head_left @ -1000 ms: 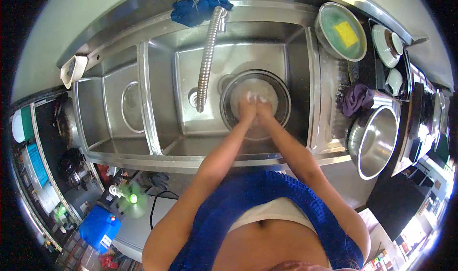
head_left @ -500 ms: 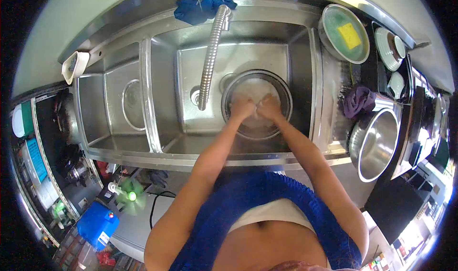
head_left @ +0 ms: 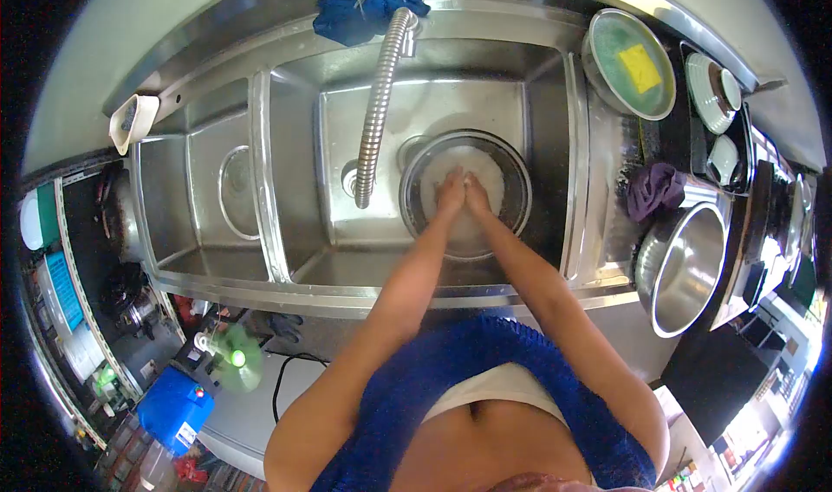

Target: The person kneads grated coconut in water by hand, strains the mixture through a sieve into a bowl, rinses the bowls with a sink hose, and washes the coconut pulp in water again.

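A round metal pot (head_left: 523,185) stands in the large sink basin, holding white rice (head_left: 487,167) that looks wet and cloudy. Both my hands are inside it, close together on the rice. My left hand (head_left: 451,192) has its fingers drawn together and angled toward the far side. Against it, almost palm to palm, is my right hand (head_left: 476,197), also closed. Some rice seems pressed between them, though the inner fingers are hidden.
A flexible metal faucet (head_left: 379,115) arches over the basin, left of the pot. On the right stand a bowl (head_left: 604,76) with a yellow sponge (head_left: 640,68), a purple cloth (head_left: 654,190) and a large steel bowl (head_left: 691,271). A blue cloth (head_left: 351,17) hangs behind the faucet.
My hands have come closer together, turning from knuckles-up over the rice to nearly palm to palm. The pot has stayed in place.
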`<state>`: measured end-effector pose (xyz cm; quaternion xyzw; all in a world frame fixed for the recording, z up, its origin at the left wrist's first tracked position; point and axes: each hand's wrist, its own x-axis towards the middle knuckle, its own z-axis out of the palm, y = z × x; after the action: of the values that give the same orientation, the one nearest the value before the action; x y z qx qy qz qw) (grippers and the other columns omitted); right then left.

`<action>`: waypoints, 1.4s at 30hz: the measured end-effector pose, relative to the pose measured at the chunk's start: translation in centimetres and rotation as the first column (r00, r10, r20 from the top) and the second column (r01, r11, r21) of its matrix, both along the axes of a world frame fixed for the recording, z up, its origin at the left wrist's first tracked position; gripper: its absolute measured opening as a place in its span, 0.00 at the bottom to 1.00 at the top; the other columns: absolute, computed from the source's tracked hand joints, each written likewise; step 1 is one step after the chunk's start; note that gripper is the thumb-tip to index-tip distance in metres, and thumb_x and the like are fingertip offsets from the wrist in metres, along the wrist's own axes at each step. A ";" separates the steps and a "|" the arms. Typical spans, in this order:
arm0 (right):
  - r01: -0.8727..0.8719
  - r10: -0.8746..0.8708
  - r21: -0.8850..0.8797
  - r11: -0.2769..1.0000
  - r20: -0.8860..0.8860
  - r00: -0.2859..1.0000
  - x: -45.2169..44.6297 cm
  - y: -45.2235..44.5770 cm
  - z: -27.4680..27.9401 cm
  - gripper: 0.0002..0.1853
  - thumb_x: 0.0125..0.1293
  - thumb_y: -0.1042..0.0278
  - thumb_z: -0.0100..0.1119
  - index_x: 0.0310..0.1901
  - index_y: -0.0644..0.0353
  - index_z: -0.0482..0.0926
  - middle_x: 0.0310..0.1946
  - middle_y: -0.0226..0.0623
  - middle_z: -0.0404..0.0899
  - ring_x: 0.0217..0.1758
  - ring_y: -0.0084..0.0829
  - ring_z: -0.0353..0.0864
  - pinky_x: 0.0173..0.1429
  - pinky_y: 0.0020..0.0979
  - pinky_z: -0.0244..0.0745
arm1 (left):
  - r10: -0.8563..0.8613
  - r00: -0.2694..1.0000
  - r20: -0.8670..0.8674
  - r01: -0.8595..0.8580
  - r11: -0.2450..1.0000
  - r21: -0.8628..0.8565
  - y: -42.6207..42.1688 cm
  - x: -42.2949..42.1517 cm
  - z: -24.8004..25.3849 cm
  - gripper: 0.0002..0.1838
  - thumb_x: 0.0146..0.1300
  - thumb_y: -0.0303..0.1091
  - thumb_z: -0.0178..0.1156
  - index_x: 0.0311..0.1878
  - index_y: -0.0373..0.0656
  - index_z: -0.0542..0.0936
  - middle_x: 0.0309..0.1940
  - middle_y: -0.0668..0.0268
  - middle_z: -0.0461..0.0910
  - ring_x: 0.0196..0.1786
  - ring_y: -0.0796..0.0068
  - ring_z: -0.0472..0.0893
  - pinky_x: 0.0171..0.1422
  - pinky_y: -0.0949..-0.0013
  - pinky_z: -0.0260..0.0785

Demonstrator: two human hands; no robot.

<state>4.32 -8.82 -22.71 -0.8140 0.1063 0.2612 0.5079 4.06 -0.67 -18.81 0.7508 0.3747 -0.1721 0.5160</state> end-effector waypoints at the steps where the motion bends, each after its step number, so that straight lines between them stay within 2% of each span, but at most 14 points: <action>1: 0.060 -0.053 0.056 0.997 -0.117 0.992 0.5 0.3 3.0 0.27 0.62 0.66 0.48 0.65 0.57 0.64 0.59 0.45 0.71 0.60 0.40 0.71 0.64 0.37 0.63 | 0.014 0.999 0.036 -0.013 1.000 -0.027 0.3 0.1 1.4 0.27 0.68 0.52 0.43 0.57 0.39 0.73 0.55 0.48 0.73 0.62 0.54 0.69 0.67 0.53 0.55; 3: 0.124 -0.097 0.104 0.987 -0.236 0.967 0.6 0.6 5.9 0.25 0.62 0.66 0.48 0.63 0.57 0.67 0.55 0.43 0.75 0.56 0.38 0.74 0.60 0.36 0.66 | 0.030 0.997 0.070 -0.026 0.998 -0.055 0.3 -0.1 2.9 0.28 0.67 0.53 0.45 0.54 0.38 0.76 0.49 0.46 0.77 0.56 0.52 0.74 0.63 0.55 0.60; 6: 0.115 -0.115 0.051 0.992 -0.021 0.993 0.3 1.1 7.2 0.20 0.60 0.70 0.51 0.55 0.59 0.75 0.46 0.40 0.80 0.46 0.34 0.78 0.53 0.32 0.71 | 0.050 0.959 0.278 -0.076 0.993 0.085 0.4 -0.1 4.0 0.25 0.64 0.52 0.51 0.45 0.35 0.79 0.37 0.45 0.80 0.44 0.49 0.80 0.51 0.56 0.68; 8: 0.300 -0.321 0.328 0.896 0.012 0.947 0.0 1.5 7.0 0.13 0.64 0.67 0.53 0.43 0.69 0.78 0.35 0.41 0.82 0.36 0.35 0.80 0.41 0.33 0.73 | 0.144 0.974 0.172 -0.137 0.989 -0.051 0.6 -0.1 4.0 0.22 0.63 0.47 0.54 0.42 0.33 0.79 0.35 0.44 0.80 0.40 0.49 0.80 0.45 0.55 0.69; 12: 0.312 -0.281 0.260 0.914 -0.151 0.948 0.7 1.1 11.6 0.15 0.56 0.78 0.55 0.46 0.65 0.79 0.41 0.41 0.81 0.43 0.33 0.78 0.50 0.31 0.72 | 0.191 0.939 0.286 -0.194 0.981 -0.017 0.2 -0.1 6.1 0.20 0.63 0.45 0.55 0.38 0.31 0.79 0.31 0.44 0.80 0.36 0.47 0.81 0.40 0.54 0.69; 14: 0.183 -0.194 0.279 0.943 0.012 0.981 0.5 1.0 12.0 0.14 0.63 0.68 0.52 0.42 0.72 0.77 0.33 0.47 0.80 0.35 0.33 0.79 0.37 0.34 0.73 | 0.169 0.921 0.352 -0.209 0.974 0.081 0.2 -0.2 6.1 0.19 0.64 0.43 0.53 0.38 0.32 0.79 0.28 0.45 0.80 0.33 0.46 0.80 0.39 0.53 0.69; 17: 0.162 -0.165 0.113 0.980 0.025 0.986 0.8 1.1 11.9 0.16 0.64 0.65 0.51 0.42 0.73 0.77 0.34 0.52 0.80 0.37 0.37 0.80 0.40 0.36 0.72 | 0.104 0.911 0.400 -0.184 0.968 0.168 0.2 -0.3 5.3 0.18 0.65 0.42 0.51 0.38 0.33 0.79 0.27 0.43 0.79 0.33 0.45 0.80 0.39 0.52 0.69; 24: 0.090 -0.091 0.016 0.996 0.062 0.994 0.8 0.8 9.1 0.17 0.63 0.64 0.50 0.41 0.74 0.76 0.36 0.58 0.79 0.40 0.46 0.80 0.46 0.41 0.72 | 0.100 0.979 0.177 -0.118 0.989 0.094 0.7 -0.3 5.9 0.20 0.64 0.42 0.49 0.32 0.33 0.80 0.27 0.40 0.77 0.36 0.40 0.79 0.40 0.48 0.68; 27: -0.241 0.259 -0.276 0.930 0.028 0.966 1.8 -1.1 3.7 0.17 0.56 0.66 0.54 0.42 0.72 0.76 0.37 0.58 0.79 0.40 0.52 0.79 0.49 0.44 0.72 | 0.112 0.992 0.063 -0.120 0.983 0.139 1.5 -0.6 4.3 0.17 0.60 0.40 0.52 0.29 0.34 0.80 0.31 0.40 0.78 0.38 0.43 0.79 0.45 0.49 0.68; 29: -0.791 0.911 -0.525 0.314 -0.067 0.406 3.2 -3.5 -1.1 0.21 0.48 0.67 0.57 0.45 0.67 0.76 0.42 0.57 0.77 0.46 0.54 0.77 0.52 0.44 0.72 | -0.530 0.848 0.008 0.507 0.815 0.281 3.0 -0.3 3.8 0.14 0.54 0.37 0.54 0.34 0.36 0.82 0.37 0.44 0.80 0.44 0.47 0.79 0.50 0.52 0.68; 32: -0.622 0.840 -0.669 0.407 0.006 0.543 5.4 -2.7 10.9 0.25 0.59 0.54 0.52 0.54 0.61 0.73 0.58 0.53 0.70 0.62 0.51 0.68 0.66 0.45 0.62 | -0.673 0.713 0.195 0.427 0.638 0.641 2.9 0.8 6.9 0.17 0.53 0.35 0.55 0.45 0.43 0.81 0.44 0.51 0.79 0.48 0.51 0.78 0.55 0.55 0.67; 35: -0.666 0.787 -0.513 0.542 0.030 0.616 6.8 -3.4 4.5 0.29 0.59 0.55 0.52 0.61 0.59 0.67 0.63 0.50 0.65 0.66 0.50 0.62 0.70 0.46 0.56 | -0.848 0.530 0.004 0.525 0.332 0.784 2.7 2.6 -0.6 0.21 0.54 0.35 0.56 0.53 0.49 0.78 0.49 0.54 0.77 0.50 0.53 0.77 0.57 0.52 0.66; 39: -0.525 0.685 -0.488 0.698 0.239 0.688 4.6 -3.6 4.0 0.26 0.64 0.57 0.47 0.62 0.60 0.67 0.63 0.50 0.65 0.66 0.49 0.62 0.70 0.45 0.55 | -0.844 0.457 0.279 0.292 0.439 0.850 3.2 1.1 -3.2 0.20 0.60 0.41 0.53 0.55 0.49 0.76 0.51 0.51 0.76 0.54 0.53 0.74 0.58 0.50 0.64; 42: -0.397 0.522 -0.486 0.779 0.150 0.840 1.5 -3.3 -1.4 0.24 0.67 0.57 0.45 0.58 0.66 0.69 0.59 0.53 0.68 0.64 0.48 0.65 0.64 0.40 0.63 | -0.733 0.679 -0.026 0.536 0.471 0.700 2.1 -0.1 -0.1 0.22 0.65 0.47 0.48 0.55 0.43 0.76 0.54 0.48 0.73 0.59 0.51 0.71 0.60 0.50 0.63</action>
<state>5.85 -12.15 -24.14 -0.9354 -0.1139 0.2313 0.2421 3.92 1.45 -18.95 0.9814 0.0236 -0.1020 0.1606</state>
